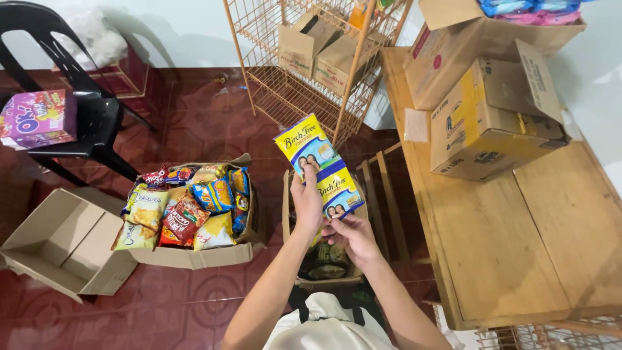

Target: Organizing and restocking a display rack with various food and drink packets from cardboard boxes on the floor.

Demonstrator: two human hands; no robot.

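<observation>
left hand (pixel 307 202): you pinch the lower part of the upper sachet (pixel 307 147), thumb in front, fingers behind.
right hand (pixel 352 237): fingertips pinch the bottom edge of the lower sachet (pixel 339 192).
sachets: two joined blue-yellow packs, held up above the small box (pixel 286 214) at your knees.
handling: looks light, floppy, slick film; likely folds at the join, so grip near the seams, not the middle.
snack box (pixel 194 256): left of you, full of chip bags.
empty box (pixel 58 243): further left, open.
table (pixel 518 253): right, cartons on it.
rack (pixel 291 97): far, wire, boxes inside.
</observation>
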